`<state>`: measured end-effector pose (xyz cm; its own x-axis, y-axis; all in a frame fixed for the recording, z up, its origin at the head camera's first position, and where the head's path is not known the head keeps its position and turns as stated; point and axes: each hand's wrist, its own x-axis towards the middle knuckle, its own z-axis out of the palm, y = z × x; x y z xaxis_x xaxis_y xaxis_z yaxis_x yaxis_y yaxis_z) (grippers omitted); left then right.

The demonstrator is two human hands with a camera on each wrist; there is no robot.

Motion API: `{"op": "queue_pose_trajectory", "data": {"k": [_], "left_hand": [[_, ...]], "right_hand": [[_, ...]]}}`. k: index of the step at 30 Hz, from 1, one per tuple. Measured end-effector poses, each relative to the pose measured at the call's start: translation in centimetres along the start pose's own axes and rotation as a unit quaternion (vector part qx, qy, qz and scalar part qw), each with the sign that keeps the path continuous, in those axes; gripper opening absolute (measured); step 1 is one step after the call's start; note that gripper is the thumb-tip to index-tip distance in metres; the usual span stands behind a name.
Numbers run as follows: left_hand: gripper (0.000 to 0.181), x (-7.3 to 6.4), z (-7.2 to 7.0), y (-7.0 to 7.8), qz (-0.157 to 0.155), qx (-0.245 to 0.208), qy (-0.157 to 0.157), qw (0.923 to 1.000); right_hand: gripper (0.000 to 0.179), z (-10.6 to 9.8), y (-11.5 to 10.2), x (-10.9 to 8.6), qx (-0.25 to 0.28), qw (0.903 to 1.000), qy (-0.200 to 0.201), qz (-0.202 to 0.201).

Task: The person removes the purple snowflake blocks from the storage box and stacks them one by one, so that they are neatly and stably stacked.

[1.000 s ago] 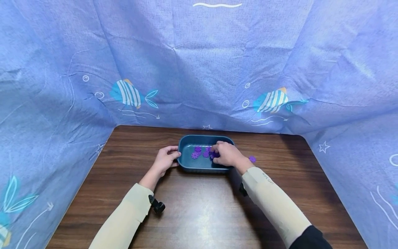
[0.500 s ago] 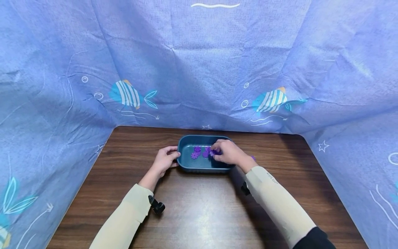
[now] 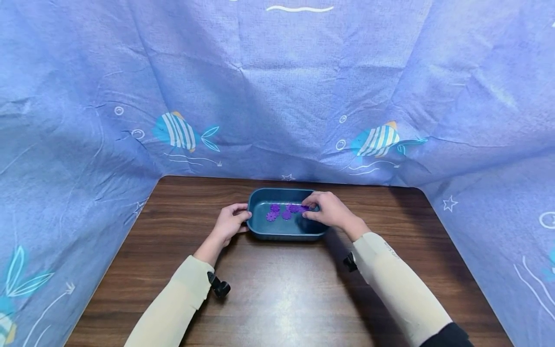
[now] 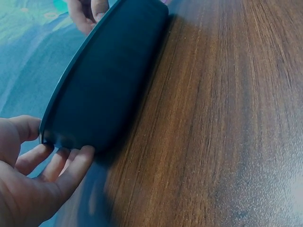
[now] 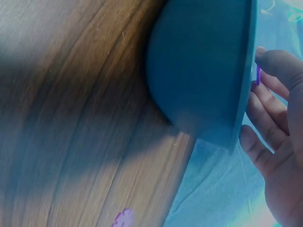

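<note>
A dark teal plastic bin stands on the table near its back edge. At the bin's left end my left hand holds on, thumb at the rim and fingers against the outer wall, as the left wrist view also shows. Over the right end is my right hand, which pinches a thin purple snowflake disc between thumb and fingers. Several more purple discs with notched edges lie on the bin's floor, left of the right hand.
One more purple disc lies on the wooden table, right of the bin; the right hand and forearm hide it in the head view. A blue cloth with printed fish hangs behind the table and along both sides.
My right hand has lifted a purple disc from the pile and moved right, toward the bin's right end. It now covers the loose disc on the table. The left hand has stayed put.
</note>
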<state>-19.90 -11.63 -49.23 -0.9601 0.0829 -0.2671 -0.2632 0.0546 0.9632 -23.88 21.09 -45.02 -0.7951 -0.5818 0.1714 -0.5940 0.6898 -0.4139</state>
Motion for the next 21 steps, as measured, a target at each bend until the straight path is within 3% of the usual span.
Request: {"op": "queue_pose_trajectory", "data": {"k": [21], "left_hand": [[0.042, 0.0, 0.1, 0.0, -0.001, -0.008, 0.007, 0.9999]], "right_hand": [[0.023, -1.5, 3.3, -3.6, 0.057, 0.9956, 0.064, 0.038]]}}
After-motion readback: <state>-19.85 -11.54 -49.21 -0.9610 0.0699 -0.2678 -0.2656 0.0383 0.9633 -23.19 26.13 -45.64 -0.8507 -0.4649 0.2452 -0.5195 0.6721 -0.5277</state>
